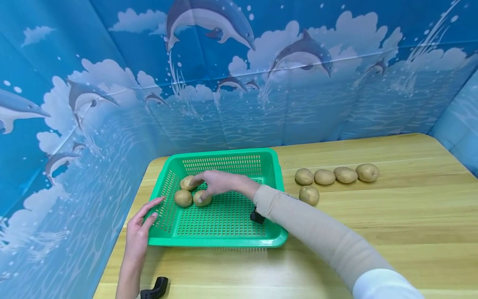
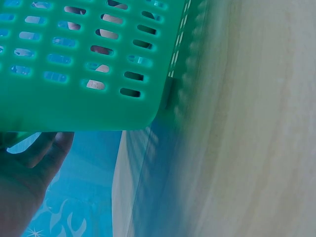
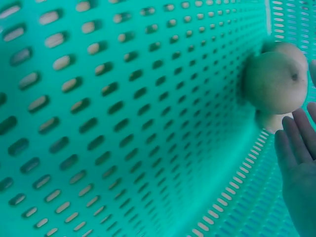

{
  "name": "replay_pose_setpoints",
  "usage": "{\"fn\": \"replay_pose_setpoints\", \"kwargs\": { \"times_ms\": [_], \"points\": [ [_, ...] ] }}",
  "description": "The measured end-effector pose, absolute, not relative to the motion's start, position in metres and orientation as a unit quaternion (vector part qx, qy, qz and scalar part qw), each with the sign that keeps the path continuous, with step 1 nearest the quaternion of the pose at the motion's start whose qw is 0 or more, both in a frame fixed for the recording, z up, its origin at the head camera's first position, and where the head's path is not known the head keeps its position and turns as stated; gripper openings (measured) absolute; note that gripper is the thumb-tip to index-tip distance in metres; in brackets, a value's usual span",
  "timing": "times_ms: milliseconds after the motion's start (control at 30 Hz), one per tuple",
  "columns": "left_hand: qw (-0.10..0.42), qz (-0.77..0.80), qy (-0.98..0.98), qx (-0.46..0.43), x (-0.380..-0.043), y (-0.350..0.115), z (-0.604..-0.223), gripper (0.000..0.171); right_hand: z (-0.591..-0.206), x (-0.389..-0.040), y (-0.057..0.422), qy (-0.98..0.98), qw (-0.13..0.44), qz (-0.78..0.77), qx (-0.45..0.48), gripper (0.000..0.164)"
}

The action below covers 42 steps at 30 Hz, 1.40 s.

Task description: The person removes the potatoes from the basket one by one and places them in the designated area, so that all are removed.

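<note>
Inside the green plastic basket (image 1: 224,242), my right hand (image 1: 220,182) reaches over three potatoes at the left end. Its thumb is at the nearer right potato (image 1: 203,198), and its other fingertips overlap the back potato (image 1: 186,182). The left potato (image 1: 183,198) lies beside them. In the right wrist view, straight fingers (image 3: 296,136) extend beside a potato (image 3: 276,84). My left hand (image 1: 138,232) is at the basket's left rim, thumb and fingers extended over it. Part of this hand shows below the basket (image 2: 113,108) in the left wrist view.
On the wooden table (image 1: 392,224), right of the basket, several potatoes (image 1: 345,175) lie in a row. Another potato (image 1: 309,195) sits in front of them, partly behind my right sleeve (image 1: 317,232). A blue dolphin-print curtain (image 1: 242,112) borders the table.
</note>
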<state>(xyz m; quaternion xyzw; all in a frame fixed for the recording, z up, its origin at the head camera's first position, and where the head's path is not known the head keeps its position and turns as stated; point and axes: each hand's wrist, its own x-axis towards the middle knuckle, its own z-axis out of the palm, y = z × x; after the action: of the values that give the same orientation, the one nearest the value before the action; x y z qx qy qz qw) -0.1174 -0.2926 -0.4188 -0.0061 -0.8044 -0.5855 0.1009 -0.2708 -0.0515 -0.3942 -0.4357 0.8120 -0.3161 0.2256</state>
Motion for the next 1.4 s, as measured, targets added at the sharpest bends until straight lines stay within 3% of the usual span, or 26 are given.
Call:
{"fn": "replay_pose_setpoints", "kwargs": {
  "times_ms": [400,1033,1400],
  "points": [
    [0.101,-0.582,-0.806,-0.012,-0.116,-0.292,-0.417,0.036,-0.405,-0.269,-0.051,0.819,0.260,-0.264,-0.438,0.056],
    [0.109,-0.578,-0.809,-0.022,-0.119,-0.292,-0.417,0.038,-0.401,-0.274,-0.056,0.811,0.263,-0.284,-0.439,0.043],
    [0.114,-0.578,-0.807,-0.029,-0.117,-0.289,-0.418,0.037,-0.387,-0.276,-0.049,0.792,0.245,-0.363,-0.425,0.044]
  ]
}}
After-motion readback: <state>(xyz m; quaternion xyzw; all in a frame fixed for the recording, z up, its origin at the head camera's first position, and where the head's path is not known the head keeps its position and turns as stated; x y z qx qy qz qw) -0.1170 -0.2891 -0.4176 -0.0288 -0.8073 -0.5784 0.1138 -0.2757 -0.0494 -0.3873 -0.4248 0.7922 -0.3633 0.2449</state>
